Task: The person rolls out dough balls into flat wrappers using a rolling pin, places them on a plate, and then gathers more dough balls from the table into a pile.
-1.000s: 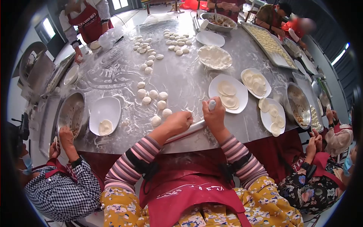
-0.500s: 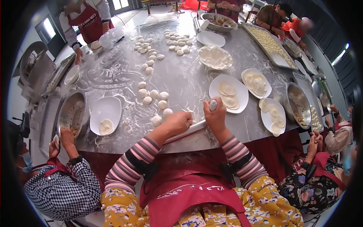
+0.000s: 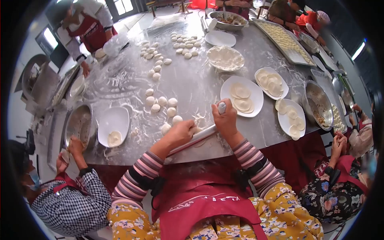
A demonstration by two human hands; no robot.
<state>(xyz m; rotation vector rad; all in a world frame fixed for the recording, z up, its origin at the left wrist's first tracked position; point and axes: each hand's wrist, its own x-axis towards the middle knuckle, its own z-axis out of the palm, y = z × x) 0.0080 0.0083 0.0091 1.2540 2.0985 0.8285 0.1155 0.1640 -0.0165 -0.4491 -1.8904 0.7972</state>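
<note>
Both forearms [image 3: 249,155] reach over the near edge of the worktop [image 3: 260,134], angled inward. The right hand [image 3: 225,119] makes an upright fist; the left hand [image 3: 182,134], nearer that edge, curls with its back upward.

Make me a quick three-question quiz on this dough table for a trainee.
1. True or false: the right hand is open and holding nothing.
2. What lies on the white plate just beyond the right hand?
3. Fill the gap: the dough balls beyond the left hand lie on the floury ____.

Key
1. False; it grips a grey handle.
2. Flat dough rounds.
3. Table.
</note>
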